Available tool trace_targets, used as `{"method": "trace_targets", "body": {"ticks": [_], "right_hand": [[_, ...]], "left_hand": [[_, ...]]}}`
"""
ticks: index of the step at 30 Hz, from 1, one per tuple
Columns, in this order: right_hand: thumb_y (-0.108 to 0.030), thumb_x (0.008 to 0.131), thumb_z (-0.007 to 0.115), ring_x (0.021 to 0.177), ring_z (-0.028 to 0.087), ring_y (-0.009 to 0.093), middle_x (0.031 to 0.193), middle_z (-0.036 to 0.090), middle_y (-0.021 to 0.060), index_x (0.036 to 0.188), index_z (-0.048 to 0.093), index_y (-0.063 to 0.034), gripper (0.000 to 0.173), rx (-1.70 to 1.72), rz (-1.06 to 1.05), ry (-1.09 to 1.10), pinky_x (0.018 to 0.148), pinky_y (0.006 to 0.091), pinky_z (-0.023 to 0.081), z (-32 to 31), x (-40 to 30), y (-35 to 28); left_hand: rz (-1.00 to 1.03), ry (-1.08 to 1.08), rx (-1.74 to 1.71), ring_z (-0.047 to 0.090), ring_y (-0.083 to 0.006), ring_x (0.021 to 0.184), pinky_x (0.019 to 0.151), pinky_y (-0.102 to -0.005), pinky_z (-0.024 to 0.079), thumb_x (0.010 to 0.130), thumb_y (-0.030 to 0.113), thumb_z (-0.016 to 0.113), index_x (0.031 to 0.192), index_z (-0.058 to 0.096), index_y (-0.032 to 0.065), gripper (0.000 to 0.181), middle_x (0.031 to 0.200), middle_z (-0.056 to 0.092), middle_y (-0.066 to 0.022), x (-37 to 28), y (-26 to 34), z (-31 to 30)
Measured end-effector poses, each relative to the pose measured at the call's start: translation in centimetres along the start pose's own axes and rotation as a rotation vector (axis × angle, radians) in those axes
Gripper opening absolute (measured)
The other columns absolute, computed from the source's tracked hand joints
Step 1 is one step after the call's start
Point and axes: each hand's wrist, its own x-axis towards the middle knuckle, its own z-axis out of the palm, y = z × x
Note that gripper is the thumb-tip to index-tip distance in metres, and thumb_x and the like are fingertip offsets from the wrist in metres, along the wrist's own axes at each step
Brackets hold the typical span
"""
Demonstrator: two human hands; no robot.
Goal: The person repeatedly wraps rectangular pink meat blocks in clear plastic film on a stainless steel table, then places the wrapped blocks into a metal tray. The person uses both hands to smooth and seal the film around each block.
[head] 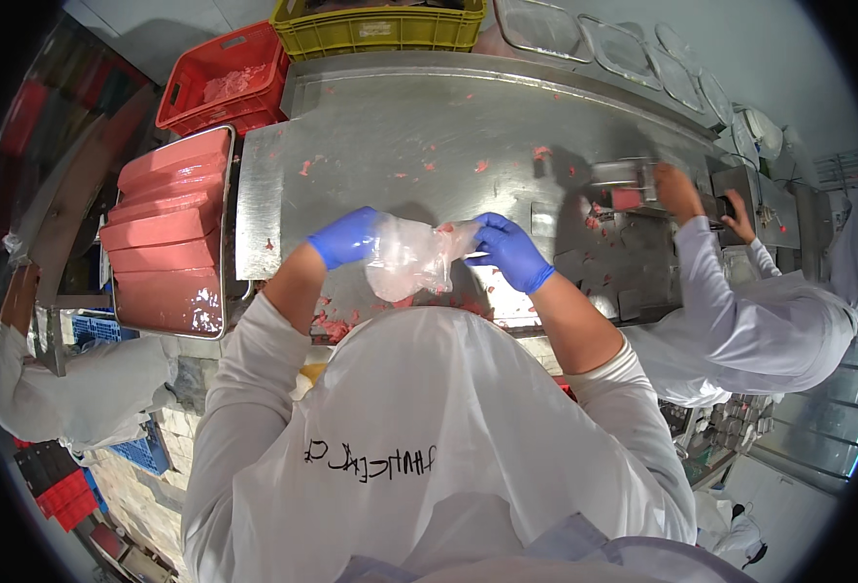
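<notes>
Above the front of a steel table (392, 116), both my hands hold a crumpled, translucent plastic bag (407, 259). My left hand (345, 237), in a blue glove, grips its left side; the plastic hides those fingertips. The bag's gathered right end is pinched in the fingers of my right hand (512, 251), also gloved in blue. Small pink bits cling to the plastic near that end. Below and behind the bag, pink meat scraps (335, 326) lie along the table's near edge, partly hidden by my white apron (429, 408).
At left, a metal tray (226, 291) holds several pink meat slabs (166, 226). A red crate (225, 109) with pink scraps and a yellow crate (378, 33) stand behind. On the right a co-worker's hand (676, 193) holds a metal mould (625, 175). Another person's sleeve (10, 364) is far left.
</notes>
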Motion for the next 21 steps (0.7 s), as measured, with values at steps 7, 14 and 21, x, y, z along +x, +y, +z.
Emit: {"method": "trace_targets", "body": {"ticks": [7, 14, 21], "right_hand": [[-0.032, 0.077, 0.081, 0.107, 0.061, 0.04, 0.136, 0.052, 0.0155, 0.143, 0.054, -0.0326, 0.071, -1.586, -0.925, 0.059, 0.09, 0.0505, 0.056, 3.4, -3.4, -7.1], [-0.03, 0.084, 0.074, 0.119, 0.061, 0.031, 0.14, 0.056, 0.013, 0.137, 0.061, -0.0221, 0.055, -1.569, -1.358, 0.456, 0.094, 0.0421, 0.054, -0.9, -3.5, -33.1], [-0.049, 0.085, 0.073, 0.129, 0.055, 0.035, 0.146, 0.055, 0.0135, 0.14, 0.059, -0.0159, 0.065, -1.717, -0.214, 0.4, 0.104, 0.0448, 0.049, -21.9, 14.3, -28.4]], "left_hand": [[0.33, 0.055, -0.302, 0.062, -0.0137, 0.103, 0.094, -0.0314, 0.05, 0.095, 0.008, 0.062, 0.119, 0.066, 0.0016, 0.026, 0.115, 0.068, -0.0086, 7.1, 4.2, 8.2], [0.273, 0.579, -0.347, 0.062, -0.0155, 0.11, 0.101, -0.0313, 0.047, 0.102, 0.013, 0.061, 0.127, 0.063, 0.0018, 0.028, 0.118, 0.066, -0.0044, 2.8, 9.4, 2.9], [-0.082, 0.508, -0.36, 0.064, -0.0127, 0.105, 0.099, -0.0294, 0.047, 0.1, 0.015, 0.065, 0.122, 0.066, 0.0015, 0.026, 0.111, 0.068, -0.0029, 0.1, 0.3, 4.6]]}}
